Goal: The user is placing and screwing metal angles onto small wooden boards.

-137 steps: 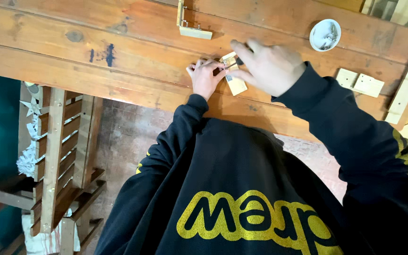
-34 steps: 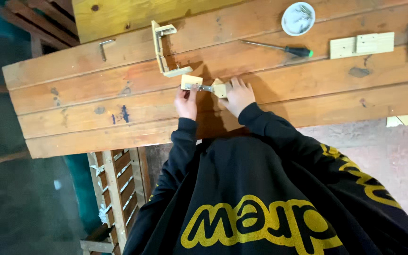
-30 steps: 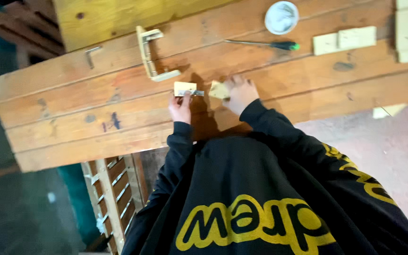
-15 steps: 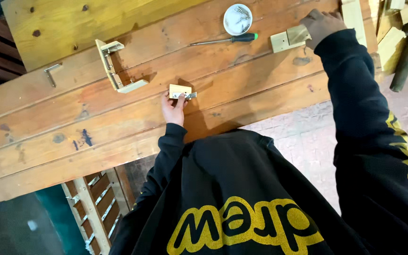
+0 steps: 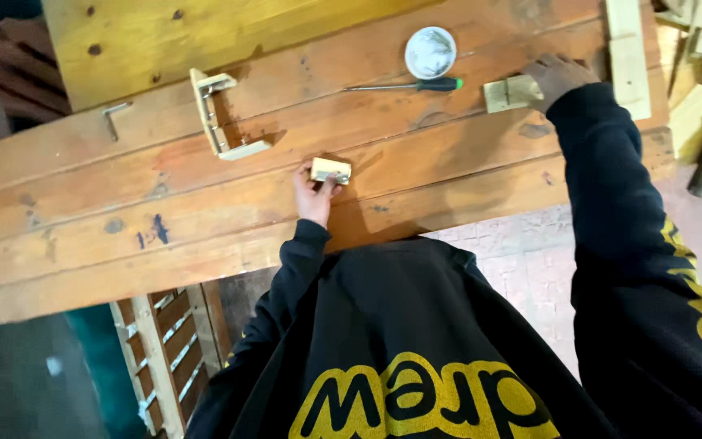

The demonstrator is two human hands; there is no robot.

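A view from above looks down on a person in a black sweatshirt with yellow lettering, both arms stretched onto a table (image 5: 123,219) of broad, worn wooden planks, reddish-brown and scuffed, running across the upper half of the frame.

The left hand (image 5: 315,195), just left of centre, pinches a small pale wooden block (image 5: 331,170) between its fingertips. The block is a short rectangle with clean sawn faces, its long axis lying roughly left to right along the planks, and it rests on the table.

The right hand (image 5: 558,77), in the upper right of the frame, lies with fingers curled over one end of a flat pale wood piece (image 5: 507,92). This piece is a short squarish slab whose long axis also runs left to right, and whether the fingers truly grip it or only press on it cannot be told.

Left of that slab lies a slim screwdriver (image 5: 406,84) with a dark green handle, its metal shaft pointing left. Just above it sits a small round white dish (image 5: 430,52). In the upper left stands a U-shaped wooden frame (image 5: 219,122), open towards the right. Pale wood offcuts (image 5: 696,114) pile at the right edge. A slatted wooden rack (image 5: 164,358) shows below the table at lower left.
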